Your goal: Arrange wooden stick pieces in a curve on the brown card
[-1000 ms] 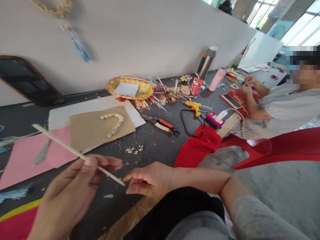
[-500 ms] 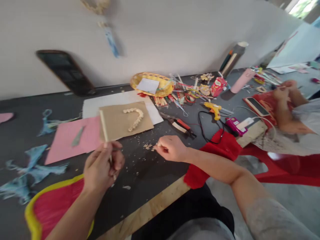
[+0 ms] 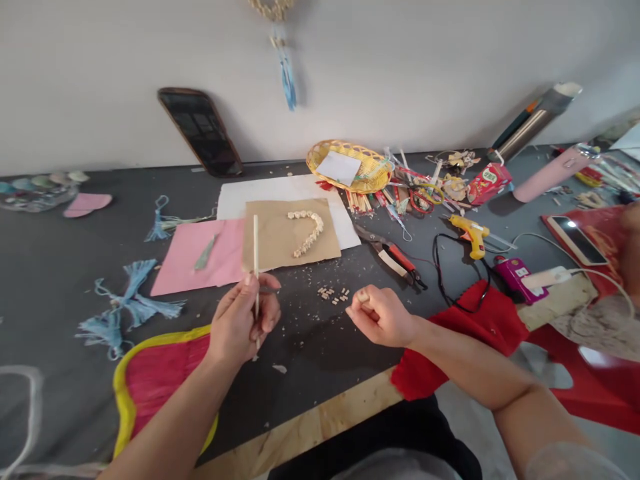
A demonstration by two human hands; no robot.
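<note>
My left hand [image 3: 245,317] is closed around a thin pale stick [image 3: 256,243], which points up and away over the brown card [image 3: 267,230]. A small dark sliver shows by its fingertips; what it is I cannot make out. To the right, my right hand [image 3: 383,317] is curled, with a small pale piece [image 3: 365,298] pinched at the thumb. Beside its knuckles several tiny cut stick pieces [image 3: 334,294] lie on the dark table among crumbs. On the card rests a curved row of small pale pieces [image 3: 313,233] stuck together.
Pliers [image 3: 393,259], a yellow glue gun [image 3: 470,235] with its cable and a purple box [image 3: 517,280] lie to the right. Behind are a yellow basket [image 3: 320,152] and a leaning phone [image 3: 200,130]. Blue tassels [image 3: 135,293] and pink paper [image 3: 180,260] are left. A co-worker's arm [image 3: 631,247] shows far right.
The view has swung left, so the table items appear farther right. Both hands keep their grip, and the stick now stands more upright in the picture.
</note>
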